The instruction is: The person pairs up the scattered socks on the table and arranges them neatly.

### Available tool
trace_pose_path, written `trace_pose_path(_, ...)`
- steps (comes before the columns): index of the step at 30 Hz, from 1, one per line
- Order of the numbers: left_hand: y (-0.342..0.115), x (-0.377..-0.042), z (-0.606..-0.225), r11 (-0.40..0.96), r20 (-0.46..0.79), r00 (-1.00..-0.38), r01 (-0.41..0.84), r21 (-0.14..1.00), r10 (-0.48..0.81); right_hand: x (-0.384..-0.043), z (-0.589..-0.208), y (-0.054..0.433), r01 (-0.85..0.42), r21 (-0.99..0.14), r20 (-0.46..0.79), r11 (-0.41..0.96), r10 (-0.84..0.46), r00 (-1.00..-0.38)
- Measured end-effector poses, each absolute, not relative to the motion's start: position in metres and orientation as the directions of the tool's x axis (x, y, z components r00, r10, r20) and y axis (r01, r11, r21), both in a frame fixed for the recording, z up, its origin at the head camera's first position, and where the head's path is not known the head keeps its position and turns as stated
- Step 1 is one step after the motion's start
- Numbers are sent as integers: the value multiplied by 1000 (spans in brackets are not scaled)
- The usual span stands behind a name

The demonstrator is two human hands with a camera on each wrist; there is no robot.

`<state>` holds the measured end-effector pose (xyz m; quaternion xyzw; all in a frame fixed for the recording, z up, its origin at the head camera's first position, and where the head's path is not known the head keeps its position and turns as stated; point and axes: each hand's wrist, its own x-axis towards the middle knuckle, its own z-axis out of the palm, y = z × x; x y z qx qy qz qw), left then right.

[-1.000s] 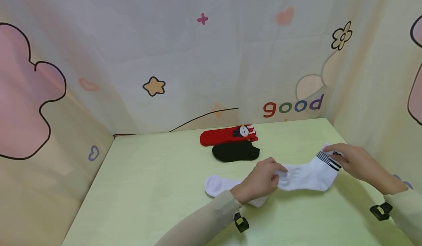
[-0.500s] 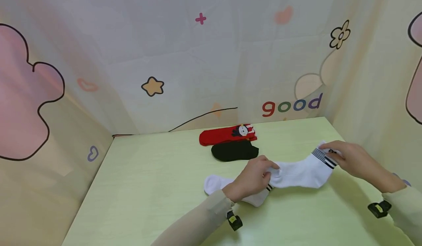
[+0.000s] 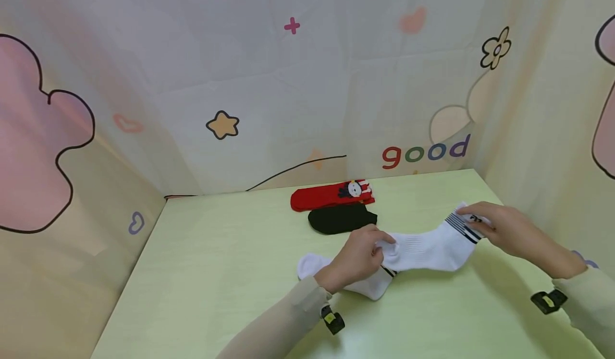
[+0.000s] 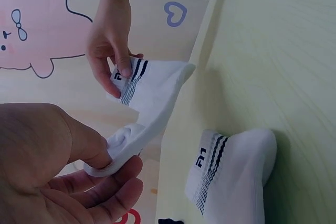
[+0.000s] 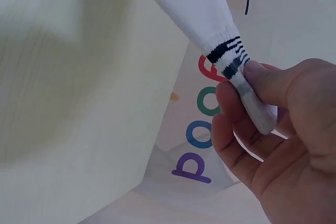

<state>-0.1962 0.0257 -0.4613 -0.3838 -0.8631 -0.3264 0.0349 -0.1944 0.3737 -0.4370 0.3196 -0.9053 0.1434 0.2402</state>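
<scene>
A white sock [image 3: 427,251] with black stripes is stretched between both hands, raised off the table. My left hand [image 3: 356,257] pinches its toe end between thumb and fingers, as the left wrist view also shows. At the striped cuff, my right hand [image 3: 510,232] pinches the other end; in the right wrist view the cuff [image 5: 231,61] is folded flat between thumb and fingers. Below and partly behind the left hand, a second white striped sock [image 4: 236,177] lies on the table, its middle hidden by that hand in the head view.
At the back of the table [image 3: 216,273] lies a red sock [image 3: 314,197] with a cartoon figure. Just in front of it is a black sock [image 3: 342,219]. A printed curtain [image 3: 269,92] stands behind the table and along its sides.
Both hands have moved left and slightly up, carrying the stretched white sock over towards the lying one. The striped cuff of the lying sock has come into view. Red and black socks stay put.
</scene>
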Motion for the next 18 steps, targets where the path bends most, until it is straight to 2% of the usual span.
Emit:
trace_pose_path(7, 15, -196, -461, 510, 296, -729, 657, 555, 617, -192, -431, 365, -680, -109, 514, 725, -544, -663)
trace_pose_path(18, -7, -195, -462, 522, 310, -755, 634, 571, 578, -190, -421, 349, -669, -159, 462, 726, -544, -700)
